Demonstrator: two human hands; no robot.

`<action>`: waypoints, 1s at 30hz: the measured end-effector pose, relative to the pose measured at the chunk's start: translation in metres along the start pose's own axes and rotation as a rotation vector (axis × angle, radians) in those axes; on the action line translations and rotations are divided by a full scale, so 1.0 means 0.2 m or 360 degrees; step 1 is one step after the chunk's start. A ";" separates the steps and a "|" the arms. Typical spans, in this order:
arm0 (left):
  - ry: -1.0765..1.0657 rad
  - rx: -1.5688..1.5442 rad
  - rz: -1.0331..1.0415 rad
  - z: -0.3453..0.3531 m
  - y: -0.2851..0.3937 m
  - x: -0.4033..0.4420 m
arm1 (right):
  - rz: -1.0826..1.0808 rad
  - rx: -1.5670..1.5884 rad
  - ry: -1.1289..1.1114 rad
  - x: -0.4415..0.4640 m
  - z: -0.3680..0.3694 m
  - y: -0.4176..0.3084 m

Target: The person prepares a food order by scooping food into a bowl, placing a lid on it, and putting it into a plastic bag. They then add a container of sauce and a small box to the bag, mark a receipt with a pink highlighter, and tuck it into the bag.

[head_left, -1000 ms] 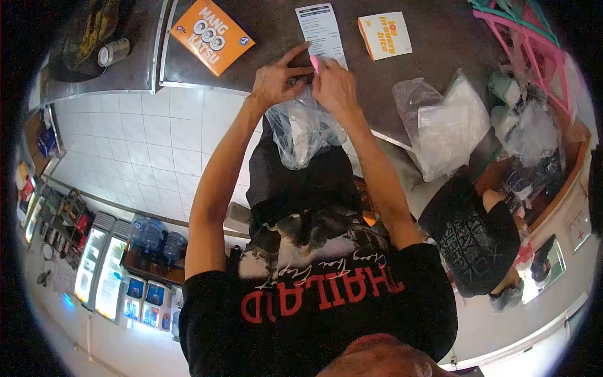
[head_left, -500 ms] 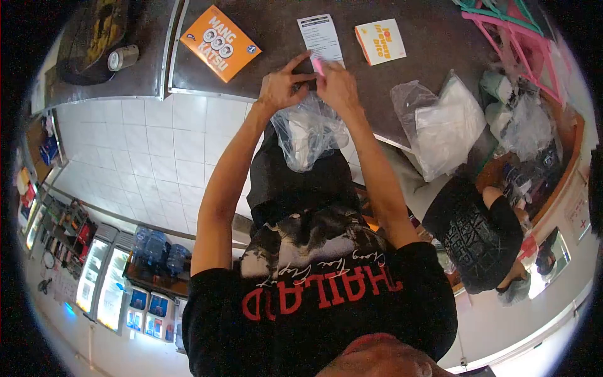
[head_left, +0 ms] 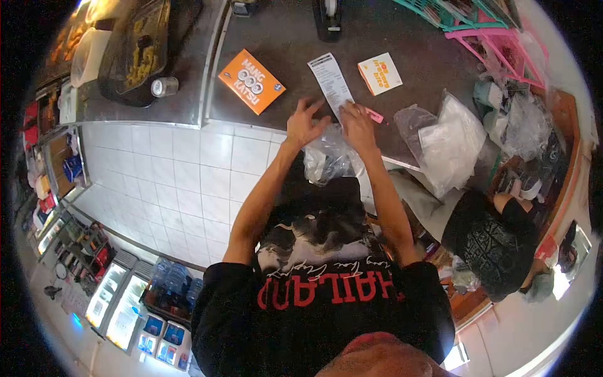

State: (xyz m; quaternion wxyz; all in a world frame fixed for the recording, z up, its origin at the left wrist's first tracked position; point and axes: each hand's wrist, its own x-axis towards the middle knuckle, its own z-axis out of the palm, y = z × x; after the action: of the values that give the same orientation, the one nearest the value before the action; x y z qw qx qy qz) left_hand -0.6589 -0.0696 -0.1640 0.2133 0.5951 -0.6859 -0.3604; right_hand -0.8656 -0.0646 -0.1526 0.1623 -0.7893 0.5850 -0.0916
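A printed paper receipt (head_left: 330, 80) lies on the dark counter, its lower end at my hands. My right hand (head_left: 359, 131) has its fingers bent and closed over that lower end. A pink marker (head_left: 375, 115) sticks out beside these fingers; whether they also hold it I cannot tell. My left hand (head_left: 306, 124) is open at the counter edge, left of the receipt, fingers apart. Just below both hands hangs a clear plastic bag (head_left: 331, 154) with pale contents. An orange box (head_left: 252, 82) and a small white and yellow box (head_left: 380, 73) stand on either side of the receipt.
Plastic bags (head_left: 451, 144) lie at the right counter edge. A tape dispenser (head_left: 328, 22) stands at the back, pink and green baskets (head_left: 502, 53) at the far right. A can (head_left: 164, 87) and a dark tray (head_left: 137, 44) sit left. Another person (head_left: 493, 242) is at the right.
My hands have moved apart. The pink marker, between my hands before, is now on the right side of my right hand. The receipt has shifted toward me, and the whole view has shifted.
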 end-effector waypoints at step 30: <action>0.0865 -0.0924 -0.1038 -1.05 -0.01 -1.07 | 0.0448 0.0654 -0.0378 0.83 -0.16 -0.99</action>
State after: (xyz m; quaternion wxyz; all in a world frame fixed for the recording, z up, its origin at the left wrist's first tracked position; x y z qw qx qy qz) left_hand -0.4632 0.0877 -0.0011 0.4170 0.7665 -0.2559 -0.4160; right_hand -0.6492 -0.1752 -0.0589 0.3976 -0.6561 0.6349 -0.0919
